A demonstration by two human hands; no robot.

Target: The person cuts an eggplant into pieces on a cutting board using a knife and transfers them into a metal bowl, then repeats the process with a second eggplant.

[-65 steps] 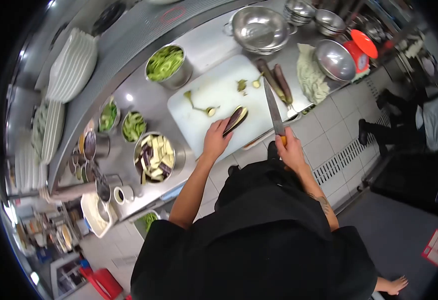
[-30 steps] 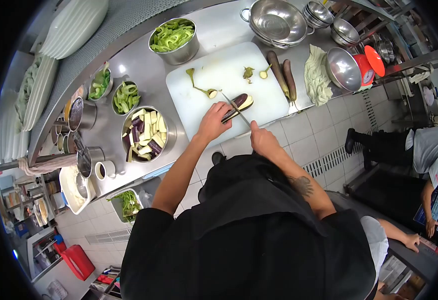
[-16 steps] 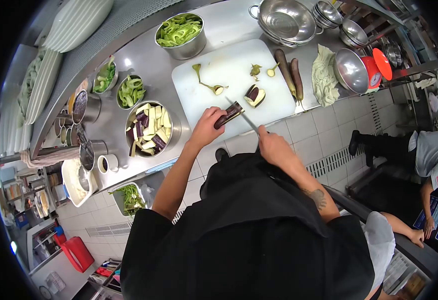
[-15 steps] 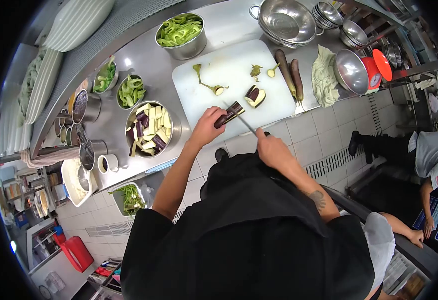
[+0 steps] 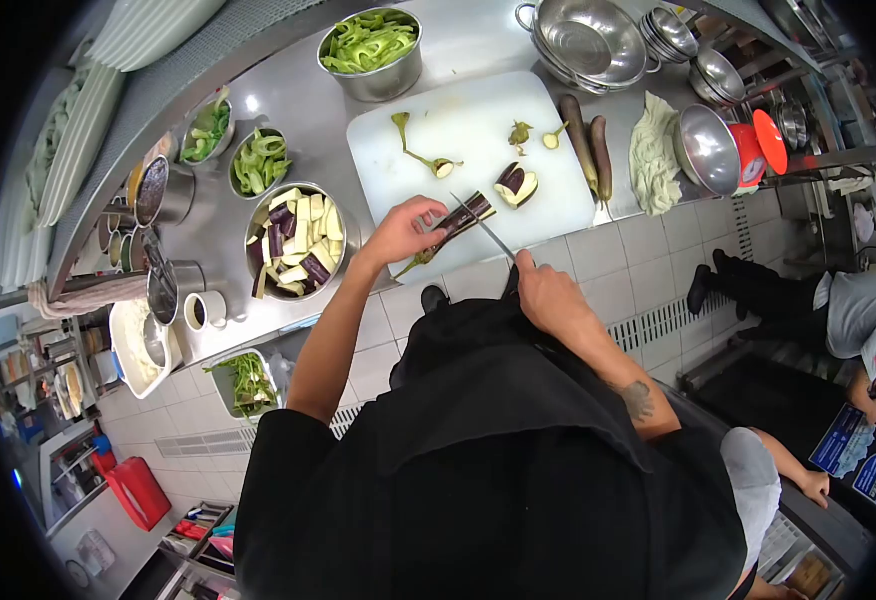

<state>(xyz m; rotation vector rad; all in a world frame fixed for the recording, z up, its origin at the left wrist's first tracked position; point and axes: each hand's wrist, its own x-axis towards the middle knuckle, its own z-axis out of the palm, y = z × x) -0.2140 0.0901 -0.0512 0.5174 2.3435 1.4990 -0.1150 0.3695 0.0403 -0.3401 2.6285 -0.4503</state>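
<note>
My right hand (image 5: pixel 548 292) grips the handle of a knife (image 5: pixel 498 240), its blade lying across the cut end of a purple eggplant (image 5: pixel 468 215). That eggplant slants over the near edge of the white cutting board (image 5: pixel 388 150), stem end toward me. Beside it is my left hand (image 5: pixel 408 230), thumb near its skin and fingers apart from the thumb. Cut eggplant pieces (image 5: pixel 516 185) rest to the right of the blade. Eggplant stem ends (image 5: pixel 443 167) lie farther up the board. A steel pot of eggplant chunks (image 5: pixel 303 235) stands on the left.
Two long whole eggplants (image 5: pixel 578 145) lie at the board's right side, near a crumpled cloth (image 5: pixel 655 150). Behind the board are a pot of sliced green vegetables (image 5: pixel 370 45) and a colander (image 5: pixel 583 40). Co-workers (image 5: pixel 858 310) are at the right.
My left hand has loosened and shifted left of the eggplant, exposing its stem end. The knife has stayed at the eggplant's cut end. The view has shifted slightly.
</note>
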